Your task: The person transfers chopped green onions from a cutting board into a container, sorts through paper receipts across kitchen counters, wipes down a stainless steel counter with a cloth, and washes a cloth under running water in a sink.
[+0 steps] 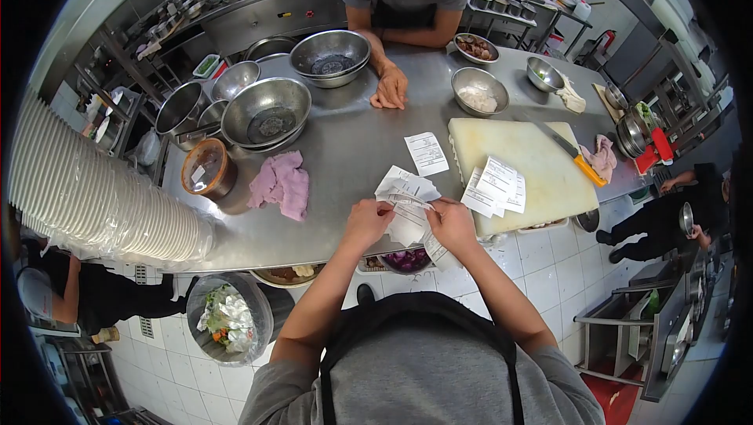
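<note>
Printed paper slips [408, 209] are between my two hands over the near edge of the steel table. My left hand [369, 223] is closed on the left side of these slips. On the right, my right hand [452, 225] pinches them too, and one strip hangs down below it. A single printed slip [427, 154] lies flat on the table beyond my hands. Several more slips [497, 187] overlap on the white cutting board [541, 143] to the right. A knife with an orange handle [588, 170] rests along the board's right side.
Metal bowls [267, 114] and a lidded brown tub [208, 168] stand left, near a pink cloth [281, 185]. A person's hand [389, 88] rests on the table's far side. Stacked white containers [94, 182] rise at far left. A waste bin [230, 319] stands below.
</note>
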Demonstrator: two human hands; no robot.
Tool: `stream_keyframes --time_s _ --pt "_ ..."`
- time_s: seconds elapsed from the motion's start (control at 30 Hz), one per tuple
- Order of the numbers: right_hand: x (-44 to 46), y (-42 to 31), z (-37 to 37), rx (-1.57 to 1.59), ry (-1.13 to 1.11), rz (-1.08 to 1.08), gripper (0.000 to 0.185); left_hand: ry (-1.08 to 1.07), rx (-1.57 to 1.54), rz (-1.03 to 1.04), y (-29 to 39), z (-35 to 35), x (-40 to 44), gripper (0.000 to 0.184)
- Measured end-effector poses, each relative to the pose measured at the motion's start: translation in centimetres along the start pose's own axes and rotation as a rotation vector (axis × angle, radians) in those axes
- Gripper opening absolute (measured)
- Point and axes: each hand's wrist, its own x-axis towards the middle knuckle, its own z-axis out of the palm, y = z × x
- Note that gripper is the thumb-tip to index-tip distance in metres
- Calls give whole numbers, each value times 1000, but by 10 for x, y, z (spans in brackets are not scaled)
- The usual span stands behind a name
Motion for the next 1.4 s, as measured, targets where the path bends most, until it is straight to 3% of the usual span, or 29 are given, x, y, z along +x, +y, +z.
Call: stream_keyframes --time_s 0.17,0.27,0.37,0.47,0.57,0.67,0.77,0.87,1.27,1.4 --pt "2 -3 -3 -17 -38 16 15 -77 -77 -8 1 -1 8 26" --pt "2 -7 -5 1 -52 11 17 -161 -248 -107 5 2 17 25" --pt "0 -25 -15 19 -57 -17 18 -198 -589 -77 9 6 25 25" --pt "0 -33 -19 6 -53 -41 18 -259 -786 -221 35 -4 18 23" --pt "4 -20 -8 -14 -60 -20 18 -247 -712 -235 27 -12 21 23" --pt "4 -10 -4 -41 -49 -35 19 -45 -312 27 -8 -14 25 27" --pt "5 -13 -7 -35 -58 -25 19 -102 -191 -29 -9 -18 10 27" --pt "6 -13 -6 -16 -55 -23 18 -41 -398 32 -26 -4 6 28" --pt "5 -9 -4 -20 -74 -14 20 -128 -277 -51 -25 5 -5 28" --pt "5 -12 -9 16 -89 -123 21 -166 -438 -37 -8 7 -7 27"
